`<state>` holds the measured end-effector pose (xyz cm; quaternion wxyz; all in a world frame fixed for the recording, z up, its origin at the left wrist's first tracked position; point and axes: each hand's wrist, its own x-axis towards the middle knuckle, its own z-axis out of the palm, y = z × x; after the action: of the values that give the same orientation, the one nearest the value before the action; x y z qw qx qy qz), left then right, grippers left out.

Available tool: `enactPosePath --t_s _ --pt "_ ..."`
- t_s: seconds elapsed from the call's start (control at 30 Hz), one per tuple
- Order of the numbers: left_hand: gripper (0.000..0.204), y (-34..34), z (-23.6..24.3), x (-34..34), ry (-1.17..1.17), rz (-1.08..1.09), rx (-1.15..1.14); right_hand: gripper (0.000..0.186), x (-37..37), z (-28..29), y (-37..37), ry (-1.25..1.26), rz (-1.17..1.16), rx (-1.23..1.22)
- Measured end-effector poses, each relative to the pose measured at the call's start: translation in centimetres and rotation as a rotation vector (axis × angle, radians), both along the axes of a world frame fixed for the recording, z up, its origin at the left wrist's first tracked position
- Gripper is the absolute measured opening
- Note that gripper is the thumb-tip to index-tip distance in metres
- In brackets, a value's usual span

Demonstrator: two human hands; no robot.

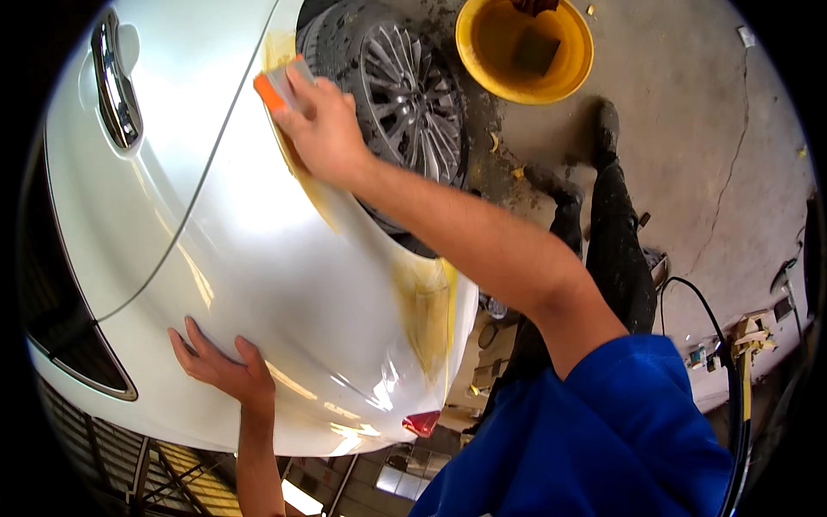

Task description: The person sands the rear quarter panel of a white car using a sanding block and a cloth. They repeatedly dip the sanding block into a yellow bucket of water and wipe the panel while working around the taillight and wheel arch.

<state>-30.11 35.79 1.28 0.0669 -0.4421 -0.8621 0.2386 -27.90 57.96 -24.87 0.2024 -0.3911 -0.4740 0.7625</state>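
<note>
Head view: gripping an orange-and-grey block in the right hand at the wheel-arch edge, upper left; resting the left hand, spread open, on white bodywork, lower left.

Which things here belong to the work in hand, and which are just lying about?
In the work:
orange-and-grey block, in right hand
white car, under left hand
yellow bucket, probably

Seemingly lying about:
yellowish scraps
small pale scrap

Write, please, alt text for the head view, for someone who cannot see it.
The right hand holds an orange-and-grey block against a white car, beside its wheel. The left hand rests on the car too; a yellow bucket is on the floor.
</note>
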Motion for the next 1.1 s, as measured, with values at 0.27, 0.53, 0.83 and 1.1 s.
enactPosePath --t_s 0.27,0.53,0.83,1.1 --pt "0.070 0.3 0.2 -0.2 -0.014 0.005 0.003 0.053 9.6 3.6 -9.5 0.061 -0.006 0.239" --pt "0.072 0.4 -0.4 -0.6 -0.059 0.045 0.068 0.064 -1.0 -7.3 7.2 0.030 0.111 -0.206" --pt "0.069 -2.6 0.1 -0.8 -0.089 0.162 0.047 0.072 16.8 -38.5 13.8 -0.754 0.248 0.248" --pt "0.073 -4.8 -0.6 -0.6 0.097 0.148 -0.110 0.065 16.8 -65.5 23.5 -1.039 0.530 1.042"
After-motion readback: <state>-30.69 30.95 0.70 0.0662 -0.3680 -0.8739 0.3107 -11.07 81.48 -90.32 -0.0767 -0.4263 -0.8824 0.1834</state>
